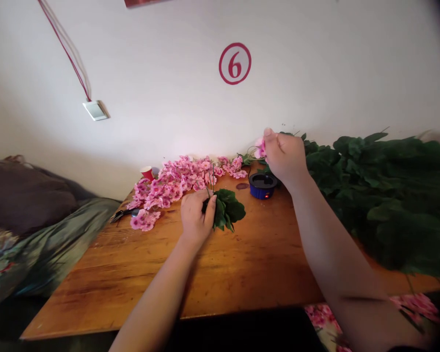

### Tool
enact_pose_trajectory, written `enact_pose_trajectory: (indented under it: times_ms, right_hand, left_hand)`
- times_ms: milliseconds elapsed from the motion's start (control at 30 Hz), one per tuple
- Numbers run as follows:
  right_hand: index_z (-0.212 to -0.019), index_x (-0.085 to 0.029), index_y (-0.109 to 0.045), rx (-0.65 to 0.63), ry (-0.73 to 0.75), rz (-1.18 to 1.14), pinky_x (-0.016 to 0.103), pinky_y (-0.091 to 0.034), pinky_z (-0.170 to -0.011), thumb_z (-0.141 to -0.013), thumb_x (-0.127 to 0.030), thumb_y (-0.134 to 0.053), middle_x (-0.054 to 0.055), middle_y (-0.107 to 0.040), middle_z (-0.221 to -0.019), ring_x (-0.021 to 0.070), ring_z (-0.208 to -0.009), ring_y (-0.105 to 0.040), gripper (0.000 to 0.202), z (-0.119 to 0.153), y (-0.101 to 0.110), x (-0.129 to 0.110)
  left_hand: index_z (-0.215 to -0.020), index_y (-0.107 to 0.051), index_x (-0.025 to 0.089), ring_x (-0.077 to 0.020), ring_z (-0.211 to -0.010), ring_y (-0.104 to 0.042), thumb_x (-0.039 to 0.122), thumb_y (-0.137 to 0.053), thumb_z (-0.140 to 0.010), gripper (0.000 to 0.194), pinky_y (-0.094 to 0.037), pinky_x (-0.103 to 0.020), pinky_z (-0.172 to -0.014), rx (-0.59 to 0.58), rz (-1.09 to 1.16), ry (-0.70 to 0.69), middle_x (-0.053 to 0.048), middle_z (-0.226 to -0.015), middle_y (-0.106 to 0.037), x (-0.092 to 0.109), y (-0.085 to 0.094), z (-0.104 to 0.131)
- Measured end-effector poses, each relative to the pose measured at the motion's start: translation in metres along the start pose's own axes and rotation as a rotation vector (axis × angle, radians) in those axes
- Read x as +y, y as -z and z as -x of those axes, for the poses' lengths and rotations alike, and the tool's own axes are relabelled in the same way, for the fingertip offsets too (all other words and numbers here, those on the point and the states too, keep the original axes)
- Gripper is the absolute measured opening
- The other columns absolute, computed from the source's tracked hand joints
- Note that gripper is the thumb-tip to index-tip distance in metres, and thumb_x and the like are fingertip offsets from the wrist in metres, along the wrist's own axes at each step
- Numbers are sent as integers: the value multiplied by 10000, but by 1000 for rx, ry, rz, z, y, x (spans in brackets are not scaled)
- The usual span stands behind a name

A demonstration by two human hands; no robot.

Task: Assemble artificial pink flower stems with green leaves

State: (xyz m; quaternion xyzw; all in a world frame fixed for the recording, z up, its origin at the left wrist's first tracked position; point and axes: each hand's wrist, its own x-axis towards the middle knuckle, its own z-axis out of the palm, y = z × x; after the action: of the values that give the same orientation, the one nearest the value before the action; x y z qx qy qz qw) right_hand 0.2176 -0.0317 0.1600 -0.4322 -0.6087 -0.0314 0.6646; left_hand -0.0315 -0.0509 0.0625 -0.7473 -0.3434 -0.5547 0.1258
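Note:
My left hand [198,215] is closed round the stems of a small bunch of green leaves [228,209] over the middle of the wooden table. Thin stems stick up above its fingers, and the leaves spread to the right. Raised higher at the right, my right hand [285,155] pinches a pink flower [260,148], partly hidden behind the fingers. Just below and left of that hand sits a round blue pot [263,186] with a black top and a small red light.
Pink flowers [176,178] lie piled at the table's back left, near a red and white cup [147,172] and dark scissors [121,214]. A large heap of green leaves [396,195] covers the right side. Bags [25,195] stand left of the wooden table [106,283].

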Motion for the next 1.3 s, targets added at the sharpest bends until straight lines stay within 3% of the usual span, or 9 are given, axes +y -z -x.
enact_pose_trajectory:
  times_ms: [200, 333, 533, 700, 800, 933, 1133, 1300]
  right_hand:
    - [-542, -212, -520, -20, 18, 159, 283, -364, -541, -1002, -560, -352, -3, -525, -491, 138, -490, -507, 601, 0, 5, -8]
    - [-548, -216, -529, -24, 18, 197, 280, -364, -533, -1004, -563, -328, 2, -551, -500, 140, -499, -525, 608, 0, 8, -11]
    - [-517, -218, -471, -23, 27, 252, 283, -320, -496, -1004, -577, -303, 1, -512, -455, 137, -459, -491, 628, 0, 11, -12]
    - [-539, -214, -508, -23, 9, 228, 280, -354, -513, -997, -598, -301, 7, -541, -479, 147, -500, -548, 633, -1, 12, -13]
    - [-552, -212, -527, -33, -8, 225, 283, -379, -532, -995, -605, -299, 9, -563, -504, 149, -513, -560, 635, 0, 12, -13]
    - [-546, -213, -528, -38, -10, 238, 283, -369, -528, -997, -597, -300, 6, -550, -492, 148, -498, -543, 635, 0, 13, -14]
    - [-546, -210, -545, -45, -16, 253, 277, -369, -539, -998, -594, -291, 16, -562, -503, 154, -513, -549, 646, 0, 15, -16]
    - [-661, -196, -643, -60, -30, 257, 273, -394, -565, -993, -630, -245, 30, -603, -548, 171, -568, -591, 676, -2, 17, -8]
  left_hand:
    - [-854, -610, 200, -156, -800, -631, 276, -627, -899, 89, -460, -307, -796, -23, 116, 66, -19, -850, -702, 2, 6, -5]
    - [-798, -606, 196, -158, -770, -625, 275, -624, -900, 130, -454, -319, -788, -144, 76, 25, -15, -817, -705, 5, 19, -18]
    - [-913, -662, 193, -171, -874, -664, 264, -557, -946, 131, -489, -307, -828, -336, 55, -10, -35, -909, -733, 11, 39, -34]
    - [-979, -677, 214, -164, -920, -681, 263, -542, -954, 146, -506, -285, -832, -370, 61, 79, -33, -998, -741, 13, 58, -44]
    - [-899, -670, 209, -174, -900, -672, 256, -548, -941, 137, -497, -294, -803, -416, 8, 107, -36, -952, -733, 13, 64, -49]
    - [-796, -622, 197, -163, -787, -631, 242, -565, -908, 134, -464, -283, -711, -448, -3, 191, -29, -844, -688, 10, 59, -47]
    - [-811, -593, 199, -136, -733, -596, 248, -569, -883, 90, -434, -251, -673, -441, 197, 358, -3, -792, -647, 3, 33, -33]
    - [-868, -628, 205, -121, -681, -554, 279, -543, -908, 120, -399, -238, -648, -554, 244, 316, 20, -728, -598, 0, 14, -25]
